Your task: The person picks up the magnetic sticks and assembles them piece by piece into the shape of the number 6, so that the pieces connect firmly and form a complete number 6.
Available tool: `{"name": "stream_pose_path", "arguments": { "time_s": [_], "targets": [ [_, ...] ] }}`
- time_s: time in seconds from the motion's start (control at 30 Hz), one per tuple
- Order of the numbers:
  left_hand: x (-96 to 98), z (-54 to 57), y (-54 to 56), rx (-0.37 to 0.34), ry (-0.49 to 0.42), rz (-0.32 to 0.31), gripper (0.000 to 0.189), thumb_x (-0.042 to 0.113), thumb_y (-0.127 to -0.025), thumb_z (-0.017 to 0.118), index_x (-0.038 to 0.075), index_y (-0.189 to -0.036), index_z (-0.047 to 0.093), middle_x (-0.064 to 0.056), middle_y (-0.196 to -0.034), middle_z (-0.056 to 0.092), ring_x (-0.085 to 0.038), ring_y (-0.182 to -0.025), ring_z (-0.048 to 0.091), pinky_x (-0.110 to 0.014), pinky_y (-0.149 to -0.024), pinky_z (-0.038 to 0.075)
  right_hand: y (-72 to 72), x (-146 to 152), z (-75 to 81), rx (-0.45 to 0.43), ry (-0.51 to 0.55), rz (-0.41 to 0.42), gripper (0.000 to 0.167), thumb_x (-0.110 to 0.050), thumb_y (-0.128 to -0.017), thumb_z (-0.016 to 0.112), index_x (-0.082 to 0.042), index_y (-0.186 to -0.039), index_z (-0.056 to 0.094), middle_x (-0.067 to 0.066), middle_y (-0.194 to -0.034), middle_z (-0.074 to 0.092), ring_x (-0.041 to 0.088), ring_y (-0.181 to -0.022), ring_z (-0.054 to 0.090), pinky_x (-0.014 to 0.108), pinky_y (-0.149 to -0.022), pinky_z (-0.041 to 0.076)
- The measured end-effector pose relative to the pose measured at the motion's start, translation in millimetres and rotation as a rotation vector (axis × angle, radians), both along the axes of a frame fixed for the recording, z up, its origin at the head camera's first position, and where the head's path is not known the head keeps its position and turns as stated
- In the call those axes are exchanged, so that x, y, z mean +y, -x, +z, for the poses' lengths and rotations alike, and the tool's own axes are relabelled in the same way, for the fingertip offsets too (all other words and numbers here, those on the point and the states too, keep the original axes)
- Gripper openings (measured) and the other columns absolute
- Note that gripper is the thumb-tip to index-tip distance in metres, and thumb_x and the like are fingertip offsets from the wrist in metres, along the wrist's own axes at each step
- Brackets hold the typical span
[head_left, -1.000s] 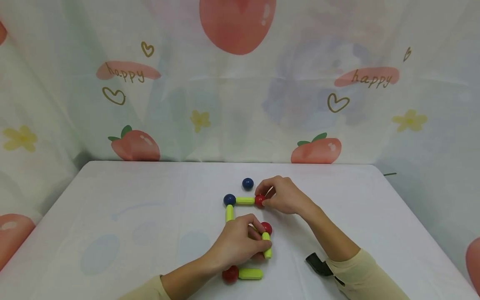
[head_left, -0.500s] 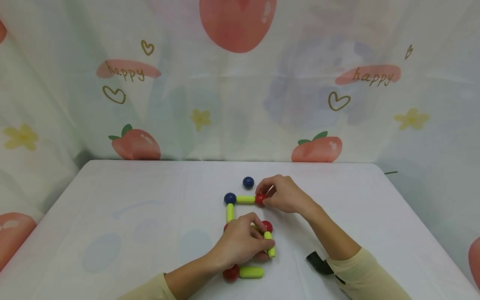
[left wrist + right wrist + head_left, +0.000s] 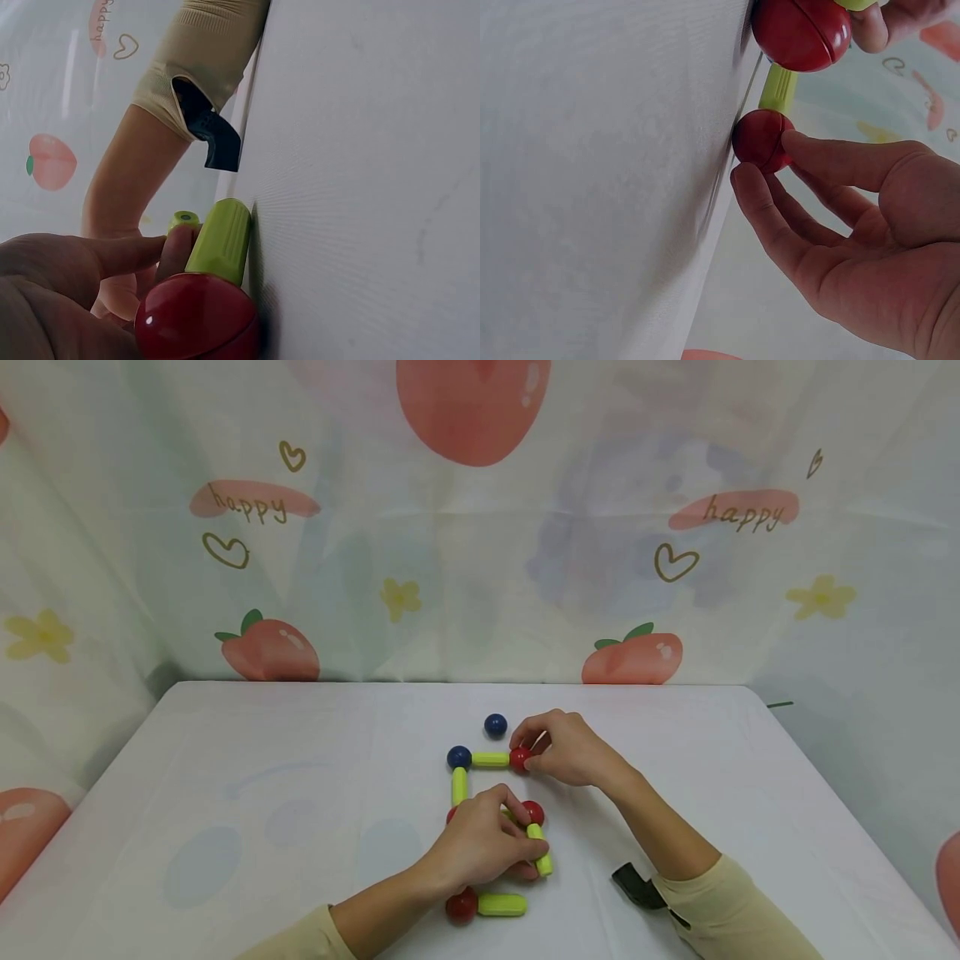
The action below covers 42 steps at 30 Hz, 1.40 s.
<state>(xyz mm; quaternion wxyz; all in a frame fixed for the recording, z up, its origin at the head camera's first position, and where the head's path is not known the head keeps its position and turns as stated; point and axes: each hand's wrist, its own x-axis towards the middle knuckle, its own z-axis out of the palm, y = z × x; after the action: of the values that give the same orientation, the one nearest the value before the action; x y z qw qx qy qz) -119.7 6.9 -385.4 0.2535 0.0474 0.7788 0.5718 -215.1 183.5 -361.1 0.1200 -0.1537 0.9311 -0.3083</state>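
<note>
My right hand (image 3: 573,750) pinches a red ball (image 3: 761,140) between thumb and fingertips. A yellow-green stick (image 3: 491,760) joins that ball to a dark blue ball (image 3: 459,757), from which another stick (image 3: 459,786) runs toward me. My left hand (image 3: 480,839) pinches a short yellow-green rod (image 3: 539,850) between thumb and fingers, its far end right at a second red ball (image 3: 533,812). Under the left hand, part of the ball-and-stick figure is hidden. Nearer me, a red ball (image 3: 461,906) has a stick (image 3: 502,905) pointing right.
A loose dark blue ball (image 3: 495,725) lies behind the figure. Out of the right sleeve (image 3: 731,902) sticks a black curved piece (image 3: 637,887), above the white table (image 3: 300,843). A printed cloth (image 3: 480,568) hangs behind the table's far edge.
The rod in my left hand has tilted slightly, its near end swinging to the right. My right hand stays at the red ball.
</note>
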Motion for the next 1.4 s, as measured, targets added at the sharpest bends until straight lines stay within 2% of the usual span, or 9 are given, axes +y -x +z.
{"name": "stream_pose_path", "arguments": {
  "time_s": [0.3,0.53,0.73,1.1,1.4],
  "targets": [
    [-0.8,-1.0,0.8,0.001,0.018,-0.009,0.030,0.020,-0.087,0.085,0.010,-0.103,0.061,-0.003,-0.076,0.075,-0.020,-0.063,0.076,-0.025,-0.063,0.049,0.5,0.6,-1.5,0.009,-0.003,0.005,0.019,-0.003,-0.088,0.076,-0.014,-0.104,0.078,0.004,-0.097,0.073,0.018,-0.088,0.068,0.031,-0.076,0.056],
    [-2.5,0.1,0.1,0.031,0.069,-0.034,0.029,0.022,-0.088,0.085,0.012,-0.102,0.061,0.000,-0.072,0.074,-0.015,-0.060,0.074,-0.026,-0.062,0.048,0.6,0.6,-1.4,0.011,0.001,0.008,0.019,-0.003,-0.088,0.076,-0.014,-0.103,0.077,0.004,-0.097,0.073,0.018,-0.087,0.067,0.030,-0.076,0.056],
    [-3.2,1.4,0.4,0.032,0.092,-0.038,0.029,0.020,-0.087,0.085,0.012,-0.100,0.061,-0.001,-0.073,0.073,-0.017,-0.061,0.074,-0.027,-0.062,0.050,0.4,0.4,-1.2,0.005,-0.004,0.004,0.019,-0.003,-0.088,0.077,-0.014,-0.104,0.077,0.005,-0.098,0.073,0.019,-0.089,0.067,0.032,-0.077,0.058],
    [-4.3,5.1,-1.7,0.150,0.174,-0.086,0.023,0.018,-0.087,0.084,0.013,-0.093,0.062,0.001,-0.062,0.069,-0.014,-0.058,0.069,-0.028,-0.056,0.048,0.3,1.3,0.4,-0.006,0.008,0.005,0.019,-0.003,-0.089,0.076,-0.012,-0.105,0.077,0.007,-0.098,0.072,0.020,-0.089,0.067,0.032,-0.078,0.058],
    [-3.2,6.0,-2.9,0.172,0.215,-0.099,0.023,0.015,-0.085,0.085,0.013,-0.092,0.063,0.001,-0.062,0.068,-0.016,-0.055,0.067,-0.028,-0.056,0.055,1.1,1.1,-0.9,-0.005,0.001,0.003,0.020,-0.003,-0.088,0.077,-0.013,-0.106,0.077,0.006,-0.099,0.072,0.021,-0.090,0.067,0.032,-0.079,0.059]
  ]
}}
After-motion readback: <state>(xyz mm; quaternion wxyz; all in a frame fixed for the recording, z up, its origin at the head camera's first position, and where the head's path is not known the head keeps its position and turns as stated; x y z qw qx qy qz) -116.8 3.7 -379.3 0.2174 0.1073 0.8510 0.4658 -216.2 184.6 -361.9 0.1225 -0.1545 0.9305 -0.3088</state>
